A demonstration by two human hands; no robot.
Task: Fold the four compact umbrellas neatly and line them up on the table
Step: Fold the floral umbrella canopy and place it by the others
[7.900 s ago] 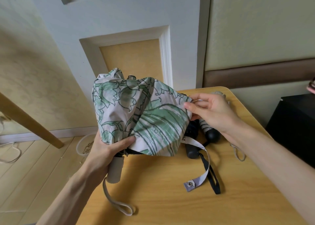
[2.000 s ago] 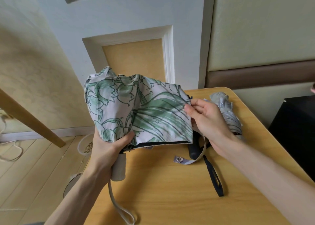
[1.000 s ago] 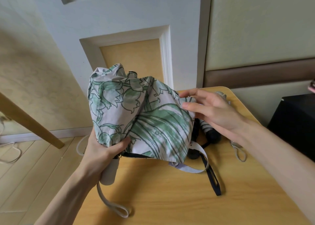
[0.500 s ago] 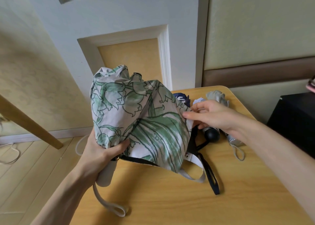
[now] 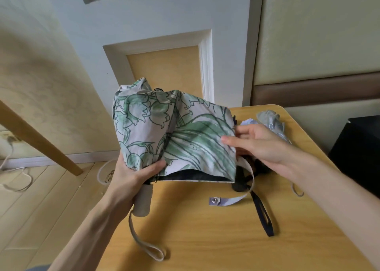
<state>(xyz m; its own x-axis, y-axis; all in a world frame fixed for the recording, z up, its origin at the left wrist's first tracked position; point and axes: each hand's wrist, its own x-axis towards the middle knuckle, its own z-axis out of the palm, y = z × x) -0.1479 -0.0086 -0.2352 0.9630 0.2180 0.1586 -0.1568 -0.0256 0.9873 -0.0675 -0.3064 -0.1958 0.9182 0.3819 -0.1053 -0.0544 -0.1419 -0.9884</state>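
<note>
Step in hand: pleating the canopy of the green-leaf umbrella (image 5: 174, 135), held raised between both hands above the table (image 5: 205, 240). The left hand (image 5: 135, 174) grasps it at the canopy base, the handle (image 5: 144, 201) projecting below the palm. The right hand (image 5: 261, 145) pinches the edge of one loose panel. The snap strap (image 5: 232, 200) hangs unfastened below the right hand. A grey umbrella (image 5: 271, 120) lies beyond that hand. Judgement: the next move calls for laying the panels flat around the shaft, then wrapping the strap.
</note>
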